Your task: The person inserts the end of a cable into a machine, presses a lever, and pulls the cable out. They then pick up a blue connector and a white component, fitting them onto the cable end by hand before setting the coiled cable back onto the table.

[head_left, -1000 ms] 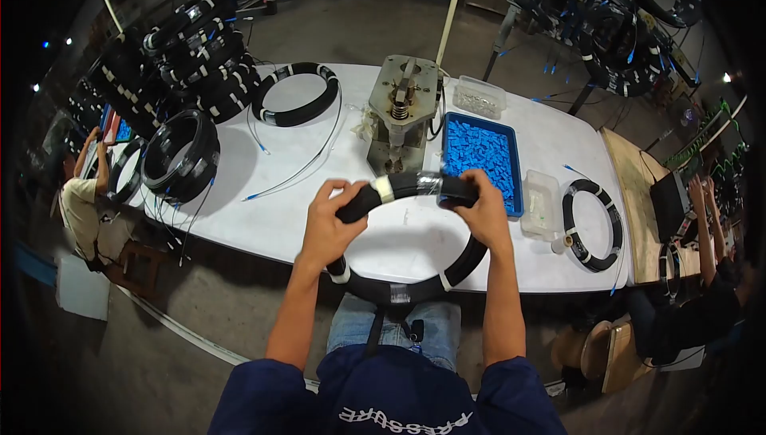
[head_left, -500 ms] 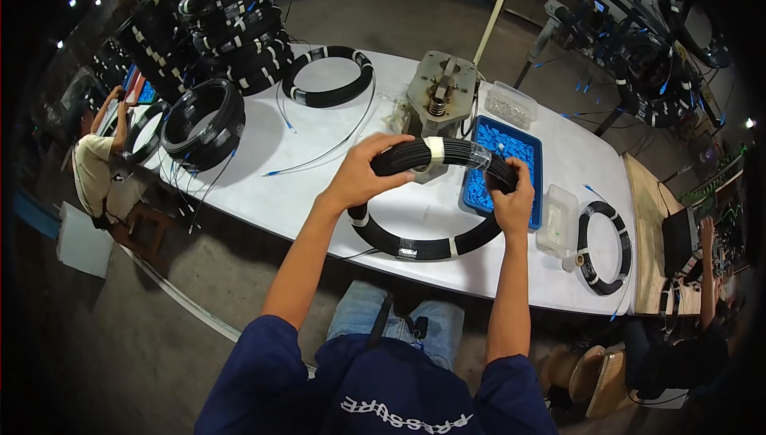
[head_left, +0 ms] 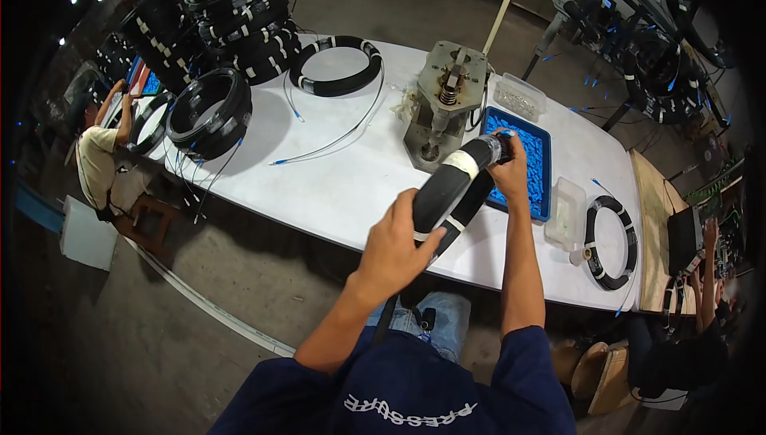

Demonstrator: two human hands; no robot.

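Observation:
A coil of black cable (head_left: 444, 195), bound with white and clear tape, is tilted between my two hands at the front of the table. My left hand (head_left: 397, 245) is closed around its near side, thumb across the coil. My right hand (head_left: 511, 165) grips the far end, above the edge of a blue tray (head_left: 546, 205) full of small blue connectors. Just beyond the coil stands a metal press (head_left: 447, 84) with a spring on top. The lower part of the coil is partly hidden behind its upper part and my left hand.
On the white table (head_left: 335, 183), more black coils (head_left: 209, 113) stand left, with tall stacks (head_left: 243, 24) behind. One coil (head_left: 337, 66) lies flat; another (head_left: 611, 243) is right, near clear plastic boxes (head_left: 565, 213). Co-workers sit at left (head_left: 102, 156) and far right (head_left: 678, 363).
The coil has turned from facing me broadly to a steep slant. My left hand has moved down and right with it; my right hand has risen slightly.

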